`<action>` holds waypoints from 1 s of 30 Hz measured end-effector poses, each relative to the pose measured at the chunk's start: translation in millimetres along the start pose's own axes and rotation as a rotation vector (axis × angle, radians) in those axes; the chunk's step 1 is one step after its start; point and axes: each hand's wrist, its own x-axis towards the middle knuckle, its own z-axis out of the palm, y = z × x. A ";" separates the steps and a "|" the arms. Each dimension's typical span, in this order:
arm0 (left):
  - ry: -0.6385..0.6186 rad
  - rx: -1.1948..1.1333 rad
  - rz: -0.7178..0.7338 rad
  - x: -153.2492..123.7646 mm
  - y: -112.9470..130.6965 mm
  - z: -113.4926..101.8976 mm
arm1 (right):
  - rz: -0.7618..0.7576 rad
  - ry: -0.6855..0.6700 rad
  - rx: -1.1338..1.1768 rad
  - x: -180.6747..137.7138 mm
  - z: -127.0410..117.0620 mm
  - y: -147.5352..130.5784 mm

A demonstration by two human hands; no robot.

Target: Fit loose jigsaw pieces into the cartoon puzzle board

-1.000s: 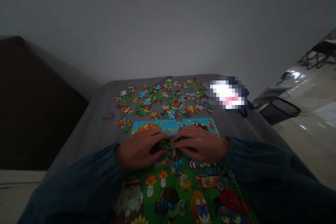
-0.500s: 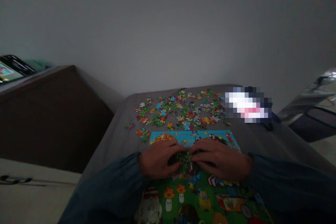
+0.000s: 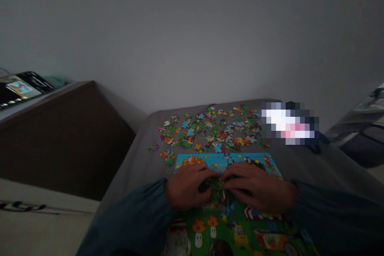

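A colourful puzzle board (image 3: pixel 228 228) with mushrooms and cartoon figures lies on a grey surface (image 3: pixel 144 164) in front of me. My left hand (image 3: pixel 187 186) and my right hand (image 3: pixel 258 188) rest on its upper part, fingers curled and meeting at the middle. Between the fingertips sits a small dark green cluster of puzzle pieces (image 3: pixel 214 183), which both hands pinch. Beyond the board, several loose puzzle pieces (image 3: pixel 210 130) are scattered across the far half of the surface. Dark blue sleeves cover both forearms.
A dark brown piece of furniture (image 3: pixel 60 136) stands at the left, with a lit phone or tablet (image 3: pixel 21 88) on top. A blurred white and pink object (image 3: pixel 289 128) lies at the far right corner. A plain wall rises behind. The room is dim.
The view has swung left and slightly up, so hands and board sit lower and further right. The hands keep the same pose on the green cluster.
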 end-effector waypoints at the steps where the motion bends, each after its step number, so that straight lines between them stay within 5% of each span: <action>1: 0.001 0.003 -0.002 0.0 0.4 0.1 | -0.001 0.003 -0.002 0.1 -0.1 0.0; 30: 0.010 -0.089 0.095 0.9 -3.6 -6.4 | -0.048 0.053 -0.026 -1.9 2.5 6.8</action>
